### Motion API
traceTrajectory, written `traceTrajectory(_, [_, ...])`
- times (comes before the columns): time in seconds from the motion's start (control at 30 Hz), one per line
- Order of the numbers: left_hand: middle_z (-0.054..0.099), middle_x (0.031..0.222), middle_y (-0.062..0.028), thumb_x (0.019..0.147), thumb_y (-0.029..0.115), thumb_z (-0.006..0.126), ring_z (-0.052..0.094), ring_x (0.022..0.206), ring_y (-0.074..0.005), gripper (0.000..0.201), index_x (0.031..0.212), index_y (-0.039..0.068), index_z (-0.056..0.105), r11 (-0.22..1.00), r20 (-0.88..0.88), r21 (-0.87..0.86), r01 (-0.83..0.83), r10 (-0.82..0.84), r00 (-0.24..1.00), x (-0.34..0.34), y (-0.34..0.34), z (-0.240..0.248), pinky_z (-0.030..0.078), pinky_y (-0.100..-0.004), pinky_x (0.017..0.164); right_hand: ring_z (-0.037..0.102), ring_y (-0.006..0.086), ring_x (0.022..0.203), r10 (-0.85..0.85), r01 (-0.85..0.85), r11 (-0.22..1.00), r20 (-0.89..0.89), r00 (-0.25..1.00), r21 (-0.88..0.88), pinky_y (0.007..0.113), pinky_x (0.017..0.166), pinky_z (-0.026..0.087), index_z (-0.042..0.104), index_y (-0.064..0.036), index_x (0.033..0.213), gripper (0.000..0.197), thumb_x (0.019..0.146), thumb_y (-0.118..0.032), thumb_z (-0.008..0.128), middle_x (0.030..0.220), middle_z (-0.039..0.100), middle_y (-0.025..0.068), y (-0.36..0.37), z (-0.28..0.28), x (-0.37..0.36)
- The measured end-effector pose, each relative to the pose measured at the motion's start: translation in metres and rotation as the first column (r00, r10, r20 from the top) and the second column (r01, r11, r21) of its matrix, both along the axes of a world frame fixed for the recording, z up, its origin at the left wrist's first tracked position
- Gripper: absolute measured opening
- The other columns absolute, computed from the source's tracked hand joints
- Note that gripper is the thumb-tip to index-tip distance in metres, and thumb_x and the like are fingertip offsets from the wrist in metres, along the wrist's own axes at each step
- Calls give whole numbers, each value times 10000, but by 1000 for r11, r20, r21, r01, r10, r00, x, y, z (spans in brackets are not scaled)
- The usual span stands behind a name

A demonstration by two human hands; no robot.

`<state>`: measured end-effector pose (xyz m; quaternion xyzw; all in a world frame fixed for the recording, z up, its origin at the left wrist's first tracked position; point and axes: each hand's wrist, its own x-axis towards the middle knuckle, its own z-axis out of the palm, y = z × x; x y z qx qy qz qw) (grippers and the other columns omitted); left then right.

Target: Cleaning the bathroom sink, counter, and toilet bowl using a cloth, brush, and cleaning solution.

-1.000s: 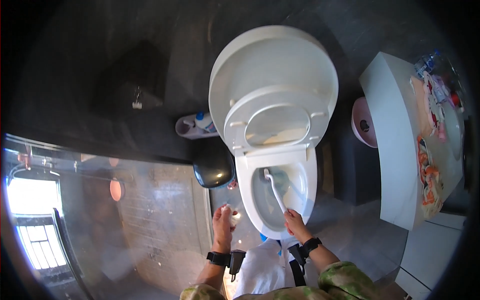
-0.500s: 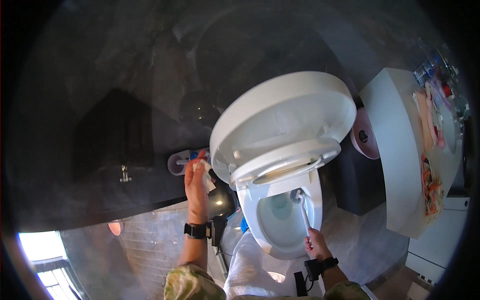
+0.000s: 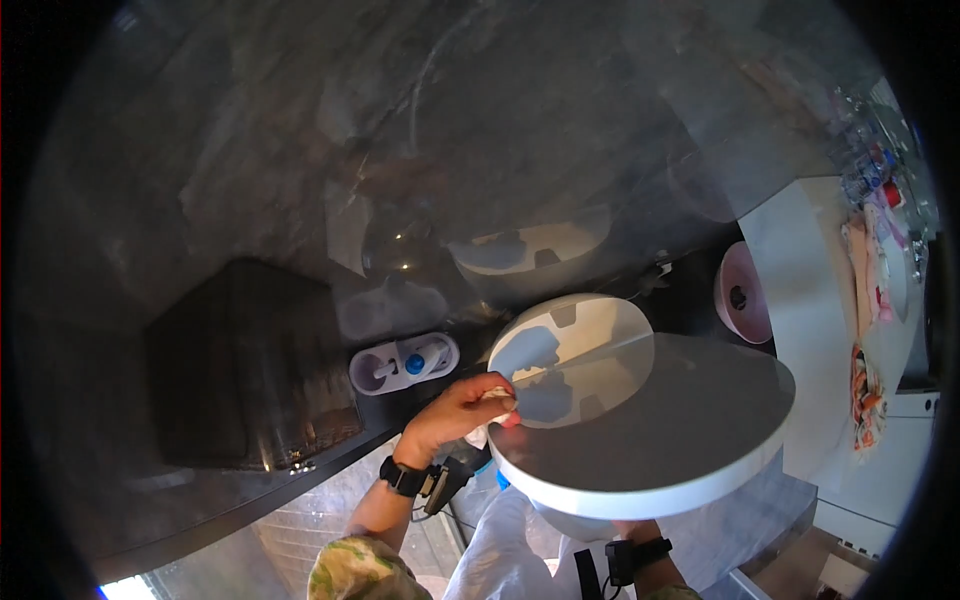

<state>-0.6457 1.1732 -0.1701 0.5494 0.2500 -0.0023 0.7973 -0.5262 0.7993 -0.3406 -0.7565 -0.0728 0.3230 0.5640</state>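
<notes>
My left hand (image 3: 462, 412) is closed on a crumpled white tissue (image 3: 480, 433) at the left edge of the toilet lid (image 3: 650, 440). The fingertips meet the lid near its hinge end. This wide white lid is tilted forward over the bowl, its broad upper face in shade. Behind it rises the rounded white back of the toilet (image 3: 590, 345), patched with sun and shadow. Only the back of my right hand (image 3: 636, 531) shows below the lid's front rim; its fingers are hidden under the lid. The toilet brush is out of sight.
A pale two-part holder (image 3: 405, 364) with a blue-topped item stands left of the toilet. To the right are a pink basin (image 3: 741, 294) and a white counter (image 3: 800, 290) with cloths and small items. A dark glossy wall runs behind.
The lid has come down from upright to over the bowl, hiding the brush and my right fingers. My left hand, with the tissue, has moved right and nearer, onto the lid's edge.
</notes>
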Motion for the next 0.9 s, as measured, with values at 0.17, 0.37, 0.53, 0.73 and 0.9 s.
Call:
traceTrajectory(0.17, [593, 895, -54, 863, 182, 570, 567, 789, -114, 182, 991, 56, 546, 922, -279, 95, 375, -337, 899, 37, 21, -31, 451, -249, 715, 400, 82, 460, -54, 53, 999, -155, 986, -11, 229, 391, 308, 444, -130, 767, 147, 878, -211, 494, 629, 447, 5, -19, -4, -12])
traceTrajectory(0.37, [596, 927, -87, 774, 228, 592, 555, 897, -196, 251, 990, 101, 569, 773, -330, 299, 559, -466, 821, 29, 18, -88, 437, -313, 779, 401, 82, 455, -139, 142, 990, -347, 928, -18, 227, 386, 307, 442, -128, 775, 139, 877, -207, 495, 625, 445, 5, -34, 6, -6])
traceTrajectory(0.53, [589, 856, -3, 787, 194, 633, 541, 818, -120, 214, 970, 99, 580, 679, -374, 339, 651, -538, 755, 31, 39, -131, 437, -262, 729, 401, 81, 451, -171, 189, 982, -498, 850, -14, 225, 383, 306, 441, -127, 782, 133, 876, -204, 495, 621, 443, 5, -50, 8, -8])
traceTrajectory(0.73, [603, 789, -22, 811, 152, 606, 576, 691, -109, 155, 946, 79, 587, 990, -349, 116, 74, -30, 937, -1, 25, -141, 463, -266, 637, 402, 81, 446, -170, 173, 983, -678, 715, -64, 223, 378, 305, 439, -125, 790, 126, 874, -200, 495, 617, 441, 5, -3, 17, 3])
traceTrajectory(0.9, [594, 791, -14, 831, 110, 592, 571, 703, -102, 143, 964, 58, 582, 928, -315, 146, -342, 372, 873, -68, -25, -160, 456, -233, 624, 402, 81, 442, -123, 88, 992, -802, 584, -88, 221, 374, 304, 437, -124, 796, 121, 873, -197, 496, 614, 439, 5, 8, 25, 2])
